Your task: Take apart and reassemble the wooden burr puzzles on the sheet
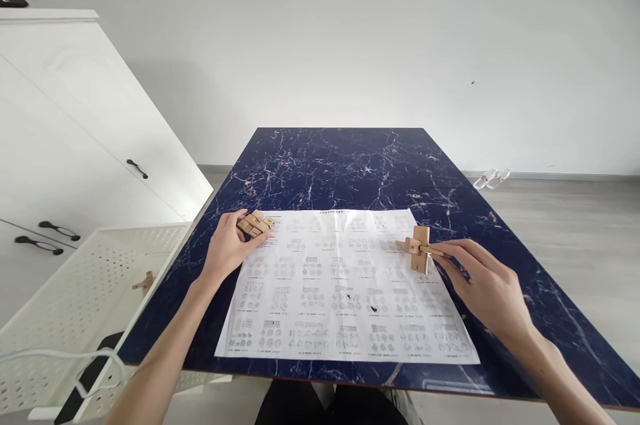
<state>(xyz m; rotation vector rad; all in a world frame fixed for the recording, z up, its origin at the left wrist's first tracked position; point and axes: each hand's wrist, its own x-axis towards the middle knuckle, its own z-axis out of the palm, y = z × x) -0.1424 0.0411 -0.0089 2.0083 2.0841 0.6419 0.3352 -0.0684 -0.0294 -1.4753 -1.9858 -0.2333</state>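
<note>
Head view — my left hand [230, 246] half-curls round blocks [256, 223], right hand [485, 283] tightly pinches wooden cross [421, 253], at opposite sides of the sheet [325, 281] — seemingly piece-handling; next needs steadiness.

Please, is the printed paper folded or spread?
Spread: the paper lies open on the blue table, its printed rows visible, with faint creases showing.

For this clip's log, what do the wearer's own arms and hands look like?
The left hand and right hand are both bare: five-fingered human hands with no gloves, watch or bracelet visible. The left forearm and right forearm show no sleeves up to the picture's edge, and no cables are attached.
</note>
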